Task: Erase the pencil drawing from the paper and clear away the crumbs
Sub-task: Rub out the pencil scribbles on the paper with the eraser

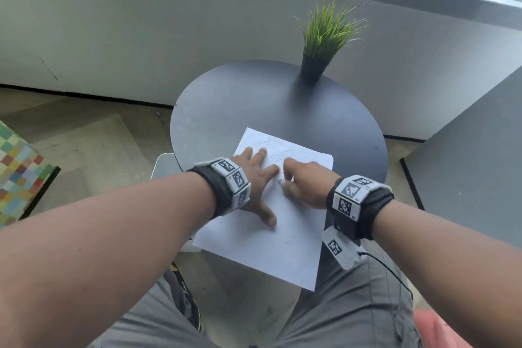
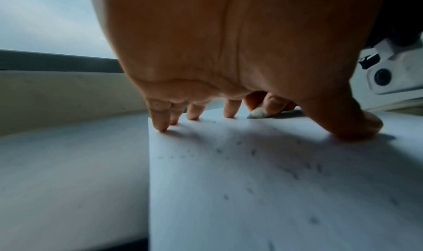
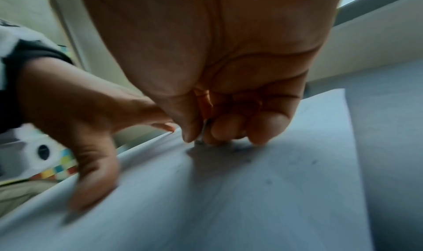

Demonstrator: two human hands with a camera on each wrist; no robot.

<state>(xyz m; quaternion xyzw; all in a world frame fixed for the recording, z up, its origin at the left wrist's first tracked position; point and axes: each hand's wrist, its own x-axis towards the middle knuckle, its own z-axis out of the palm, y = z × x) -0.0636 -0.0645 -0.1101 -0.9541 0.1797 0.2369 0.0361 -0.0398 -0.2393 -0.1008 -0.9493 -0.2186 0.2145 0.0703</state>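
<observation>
A white sheet of paper lies on the round dark table, its near corner hanging over the table's edge. Faint pencil lines remain near its far end. My left hand lies spread flat on the paper's left side, fingertips and thumb pressing it down. My right hand pinches a small white eraser between thumb and fingers, its grey tip touching the paper just right of the left forefinger. Dark eraser crumbs are scattered over the sheet. In the right wrist view the eraser shows as a thin sliver.
A black pot with green artificial grass stands at the table's far edge. A grey wall and window lie beyond. A dark grey panel stands to the right, a chequered cushion to the left. My knees are under the table's near edge.
</observation>
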